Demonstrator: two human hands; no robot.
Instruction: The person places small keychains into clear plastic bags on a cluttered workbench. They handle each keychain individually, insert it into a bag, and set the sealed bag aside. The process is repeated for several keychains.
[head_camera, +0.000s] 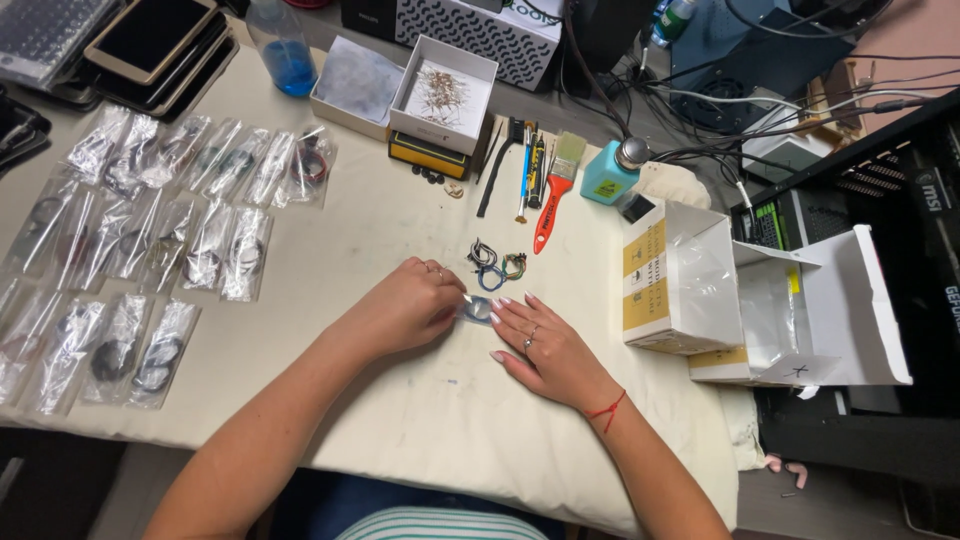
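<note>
My left hand (412, 303) and my right hand (545, 345) meet at the middle of a cream cloth-covered table (330, 250). Between their fingertips lies a small clear plastic bag (477, 309) with a dark ring-shaped part inside. My left hand pinches the bag's left end. My right hand lies flat with its fingertips pressing on the bag's right end. Just beyond the bag sit a few small coiled wire pieces (495, 265), black, blue and green.
Rows of several filled clear bags (150, 240) cover the table's left. An open white carton (720, 290) stands at the right. At the back are a red-handled brush (553, 192), small tools, a teal dispenser bottle (612, 172), open white boxes (445, 95) and a blue-liquid bottle (283, 45).
</note>
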